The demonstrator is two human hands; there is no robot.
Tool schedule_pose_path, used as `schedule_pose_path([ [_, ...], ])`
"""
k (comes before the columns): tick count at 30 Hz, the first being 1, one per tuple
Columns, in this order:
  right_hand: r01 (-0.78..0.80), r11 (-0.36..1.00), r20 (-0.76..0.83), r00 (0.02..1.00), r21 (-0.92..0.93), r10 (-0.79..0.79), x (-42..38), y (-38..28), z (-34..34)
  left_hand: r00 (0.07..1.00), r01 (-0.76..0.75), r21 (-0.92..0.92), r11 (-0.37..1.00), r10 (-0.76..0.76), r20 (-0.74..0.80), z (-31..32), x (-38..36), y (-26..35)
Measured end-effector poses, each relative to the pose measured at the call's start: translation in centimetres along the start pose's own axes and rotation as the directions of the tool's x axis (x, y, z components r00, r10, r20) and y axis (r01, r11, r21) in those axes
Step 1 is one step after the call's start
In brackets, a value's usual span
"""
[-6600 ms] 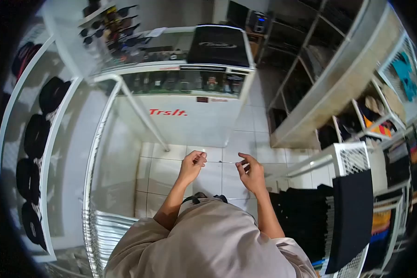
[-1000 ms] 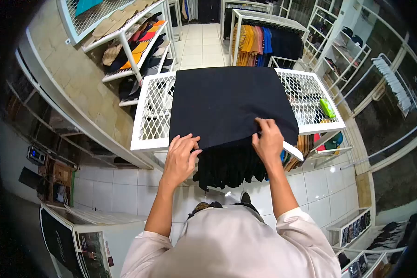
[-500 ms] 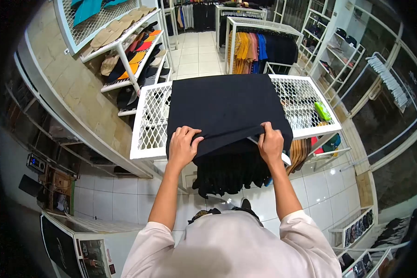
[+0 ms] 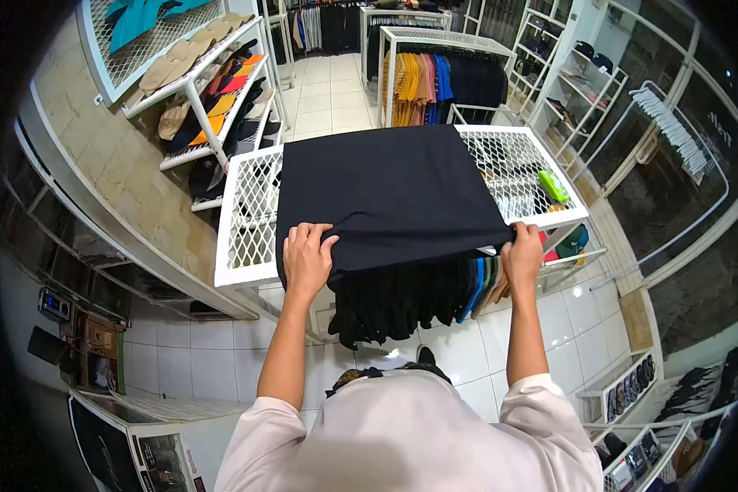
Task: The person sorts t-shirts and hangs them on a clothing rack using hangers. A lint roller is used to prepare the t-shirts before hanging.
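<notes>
A plain black garment (image 4: pixel 385 176) lies spread over the white mesh top of a clothes rack (image 4: pixel 246 217), its near edge hanging slightly over the front bar. My left hand (image 4: pixel 307 258) grips the cloth at the near left corner, thumb and fingers pressed together, with a small crease running from the fingertips. At the near right corner my right hand (image 4: pixel 522 252) pinches the edge and draws it out to the side. Directly below the garment hangs a row of black clothes (image 4: pixel 402 307), with blue and brown ones farther right.
A bright green packet (image 4: pixel 553 187) sits on the mesh at the right. Shelves with caps (image 4: pixel 213 107) stand to the left. Beyond is another rack with yellow, pink, blue and black shirts (image 4: pixel 422 82). White hangers (image 4: pixel 672 127) hang on a rail at the right.
My right hand has moved right and pulled the garment's near edge out to the corner, flattening the fold that was there. My left hand keeps its hold on the left side.
</notes>
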State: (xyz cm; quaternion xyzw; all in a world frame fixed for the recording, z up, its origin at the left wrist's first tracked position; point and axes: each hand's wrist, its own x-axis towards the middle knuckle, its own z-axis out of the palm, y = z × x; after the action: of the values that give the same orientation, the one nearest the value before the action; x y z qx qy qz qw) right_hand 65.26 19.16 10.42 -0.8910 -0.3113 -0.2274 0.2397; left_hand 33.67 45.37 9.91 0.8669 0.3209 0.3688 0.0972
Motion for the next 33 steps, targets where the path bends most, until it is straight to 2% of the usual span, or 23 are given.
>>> schedule_pose_path([
  [1,0.002,0.999,-0.038,0.999,0.044,-0.001,-0.4,1.0,0.0,1.000,0.004,0.000,1.000,-0.004,-0.004,0.2,0.0,0.1],
  [4,-0.057,0.994,0.032,0.998,0.096,0.054,-1.6,2.7,-0.5,0.997,0.069,0.047,0.997,-0.066,-0.046,0.6,-0.3,0.3],
  [6,-0.122,0.987,0.149,0.983,0.100,0.106,-2.3,2.7,-1.5,0.993,0.093,0.035,0.995,-0.090,-0.081,0.7,-0.1,0.5],
  [7,-0.120,0.987,0.146,0.984,0.104,0.104,-2.5,2.7,-1.9,0.992,0.092,0.037,0.995,-0.088,-0.086,0.5,0.0,0.5],
  [9,-0.055,0.975,0.264,0.964,0.216,-0.004,-2.5,2.7,-2.9,0.996,0.040,-0.041,0.998,-0.043,-0.076,-0.2,-0.1,0.5],
  [10,-0.006,0.978,0.320,0.945,0.209,-0.063,-2.1,1.4,-5.0,0.995,0.028,-0.052,0.998,-0.033,-0.095,-0.6,0.1,0.8],
  [11,-0.008,0.977,0.320,0.945,0.214,-0.062,-1.6,0.0,-5.8,0.995,0.026,-0.046,0.999,-0.030,-0.094,-1.0,0.2,1.2],
  [13,0.113,0.904,0.094,0.982,0.413,-0.166,-0.6,-3.2,-6.2,0.984,-0.036,0.009,0.999,0.037,-0.175,-1.3,0.4,1.9],
  [15,0.134,0.836,0.068,0.978,0.532,-0.199,0.5,-6.9,-5.0,0.987,-0.049,0.037,0.998,0.055,-0.153,-0.7,0.6,2.5],
  [17,0.225,0.785,0.049,0.950,0.577,-0.308,0.8,-9.4,-1.3,0.988,-0.062,0.064,0.996,0.070,-0.136,0.1,0.5,2.9],
  [19,0.330,0.822,0.117,0.897,0.464,-0.426,0.8,-10.9,1.5,0.995,-0.027,0.213,0.977,0.046,-0.088,1.5,-0.1,2.5],
  [21,0.397,0.842,0.079,0.888,0.366,-0.453,0.3,-11.9,3.6,0.992,-0.017,0.218,0.976,0.043,-0.117,2.2,-0.6,2.2],
  [23,0.371,0.852,0.022,0.913,0.369,-0.407,0.0,-11.7,4.9,0.991,0.023,0.244,0.969,0.010,-0.136,2.0,-0.9,2.3],
  [29,0.321,0.904,0.068,0.933,0.284,-0.353,0.1,-11.9,4.8,0.997,0.062,0.221,0.973,-0.048,-0.067,1.9,-1.0,2.0],
  [31,0.307,0.919,0.067,0.941,0.246,-0.332,0.3,-11.8,4.8,0.984,-0.031,0.257,0.966,0.075,-0.162,2.0,-0.9,1.4],
  [33,0.293,0.933,0.069,0.947,0.211,-0.313,0.5,-11.4,5.0,0.988,-0.037,0.268,0.963,0.076,-0.135,2.0,-0.8,1.2],
])
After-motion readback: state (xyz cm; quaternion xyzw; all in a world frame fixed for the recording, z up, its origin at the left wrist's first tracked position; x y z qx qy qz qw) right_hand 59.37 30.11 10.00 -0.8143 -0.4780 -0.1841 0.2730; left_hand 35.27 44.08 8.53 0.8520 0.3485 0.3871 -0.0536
